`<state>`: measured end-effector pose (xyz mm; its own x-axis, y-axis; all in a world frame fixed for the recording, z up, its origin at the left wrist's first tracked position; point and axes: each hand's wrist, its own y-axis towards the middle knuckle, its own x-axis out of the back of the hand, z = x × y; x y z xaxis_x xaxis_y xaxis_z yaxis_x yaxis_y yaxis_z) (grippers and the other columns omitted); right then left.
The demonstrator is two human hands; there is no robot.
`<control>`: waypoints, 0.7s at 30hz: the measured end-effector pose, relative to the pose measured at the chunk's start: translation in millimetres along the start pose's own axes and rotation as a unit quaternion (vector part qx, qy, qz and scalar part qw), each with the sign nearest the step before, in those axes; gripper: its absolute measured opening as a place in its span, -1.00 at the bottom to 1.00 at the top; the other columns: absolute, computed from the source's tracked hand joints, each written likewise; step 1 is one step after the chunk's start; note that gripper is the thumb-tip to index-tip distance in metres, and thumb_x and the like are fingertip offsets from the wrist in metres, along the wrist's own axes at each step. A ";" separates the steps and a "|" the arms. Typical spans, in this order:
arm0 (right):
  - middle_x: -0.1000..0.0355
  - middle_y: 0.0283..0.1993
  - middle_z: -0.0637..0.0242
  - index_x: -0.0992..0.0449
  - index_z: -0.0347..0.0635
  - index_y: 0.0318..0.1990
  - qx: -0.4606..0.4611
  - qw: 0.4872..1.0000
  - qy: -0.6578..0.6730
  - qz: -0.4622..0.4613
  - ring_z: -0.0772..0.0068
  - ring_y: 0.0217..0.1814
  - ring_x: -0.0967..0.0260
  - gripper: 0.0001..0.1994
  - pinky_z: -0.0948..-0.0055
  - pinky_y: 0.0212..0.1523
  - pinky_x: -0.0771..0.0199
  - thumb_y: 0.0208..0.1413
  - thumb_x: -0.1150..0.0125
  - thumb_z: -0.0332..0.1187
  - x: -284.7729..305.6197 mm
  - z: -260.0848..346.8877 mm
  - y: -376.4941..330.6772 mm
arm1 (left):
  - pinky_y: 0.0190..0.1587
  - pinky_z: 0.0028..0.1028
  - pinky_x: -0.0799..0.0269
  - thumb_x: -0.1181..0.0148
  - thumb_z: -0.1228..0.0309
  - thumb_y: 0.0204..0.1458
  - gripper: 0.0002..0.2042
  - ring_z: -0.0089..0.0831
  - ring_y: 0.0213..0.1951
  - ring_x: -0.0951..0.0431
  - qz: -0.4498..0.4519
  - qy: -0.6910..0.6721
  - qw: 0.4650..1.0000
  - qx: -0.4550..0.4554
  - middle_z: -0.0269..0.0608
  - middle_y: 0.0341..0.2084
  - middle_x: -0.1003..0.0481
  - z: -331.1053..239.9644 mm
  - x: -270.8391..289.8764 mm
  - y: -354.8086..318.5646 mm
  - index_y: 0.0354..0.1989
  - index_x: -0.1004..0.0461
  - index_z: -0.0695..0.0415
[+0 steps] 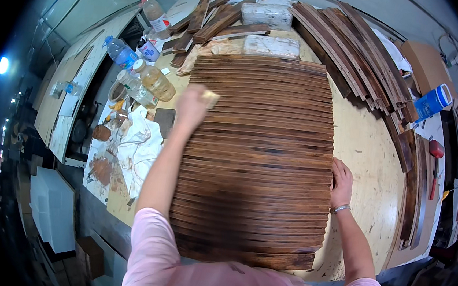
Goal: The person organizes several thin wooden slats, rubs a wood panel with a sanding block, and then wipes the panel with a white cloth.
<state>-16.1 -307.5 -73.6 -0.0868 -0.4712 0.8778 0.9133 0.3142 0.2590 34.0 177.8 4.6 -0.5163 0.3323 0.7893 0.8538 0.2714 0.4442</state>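
A large panel of dark brown wooden slats (pixel 255 145) lies flat in front of me, its slats running side to side. My left hand (pixel 190 110) is over its left edge, towards the far end, closed on a small pale yellow pad (pixel 210 98) that touches the slats. What the pad is made of I cannot make out. Against the right edge of the panel, my right hand (pixel 342 180) grips the side with bent fingers; the fingertips are partly hidden at the edge.
The panel rests on a pale worktable (pixel 367 191). Bottles, including a jar of amber liquid (pixel 157 82), and a white cloth (pixel 138 146) are at left. Curved-looking wooden strips (pixel 349 50), a blue jug (pixel 431 102) and a red mallet (pixel 436 154) are at right. Wrapped bundles (pixel 271 46) lie beyond.
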 end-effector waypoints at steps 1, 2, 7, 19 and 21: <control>-0.31 0.32 0.36 -0.39 -0.11 0.19 -0.002 1.000 0.001 0.002 0.12 0.33 -0.22 -0.51 0.19 0.36 -0.18 0.06 -0.09 -0.63 0.2 0.7 0.2 | -0.16 -0.18 -0.44 -0.30 0.39 -0.06 -0.84 -0.04 -0.23 -0.53 0.038 -0.001 0.996 -0.086 -0.06 -0.34 -0.51 -14.3 -12.6 -2.2 -0.34 -0.52 0.17; -0.32 0.32 0.36 -0.39 -0.11 0.19 -0.003 1.000 -0.006 0.002 0.12 0.33 -0.21 -0.51 0.19 0.36 -0.18 0.06 -0.09 -0.63 1.0 -0.4 -1.2 | -0.14 -0.17 -0.43 -0.31 0.38 -0.07 -0.83 -0.07 -0.19 -0.51 0.109 -0.004 0.986 -0.122 -0.10 -0.33 -0.48 -42.1 -13.8 -6.9 -0.33 -0.51 0.15; -0.32 0.31 0.37 -0.38 -0.09 0.21 0.002 1.000 -0.015 -0.004 0.13 0.33 -0.22 -0.50 0.20 0.35 -0.18 0.07 -0.09 -0.63 -0.5 -3.2 -2.4 | -0.16 -0.14 -0.48 -0.35 0.19 -0.05 -0.75 -0.12 -0.20 -0.59 0.139 0.094 0.985 0.045 -0.07 -0.28 -0.56 19.6 18.9 -8.5 -0.32 -0.58 0.09; -0.31 0.32 0.36 -0.39 -0.10 0.22 -0.006 1.000 -0.011 0.010 0.15 0.34 -0.21 -0.49 0.21 0.37 -0.16 0.07 -0.08 -0.64 2.4 0.3 -1.9 | -0.14 -0.14 -0.48 -0.35 0.36 -0.10 -0.83 -0.09 -0.16 -0.57 0.102 0.116 0.988 -0.012 -0.09 -0.26 -0.56 37.6 34.5 -17.0 -0.32 -0.57 0.09; -0.31 0.33 0.36 -0.39 -0.10 0.22 -0.007 1.000 -0.003 0.010 0.15 0.34 -0.20 -0.48 0.21 0.37 -0.15 0.05 -0.08 -0.64 2.5 2.4 -0.4 | -0.18 -0.15 -0.49 -0.36 0.36 -0.12 -0.82 -0.07 -0.20 -0.57 0.042 0.185 0.978 0.082 -0.04 -0.31 -0.56 78.7 49.8 -17.9 -0.35 -0.58 0.13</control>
<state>-17.7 -306.9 -70.5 -0.0721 -0.4595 0.8853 0.9200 0.3122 0.2370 -12.3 260.5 2.5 -0.3601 0.0188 0.9327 0.8539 0.4094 0.3214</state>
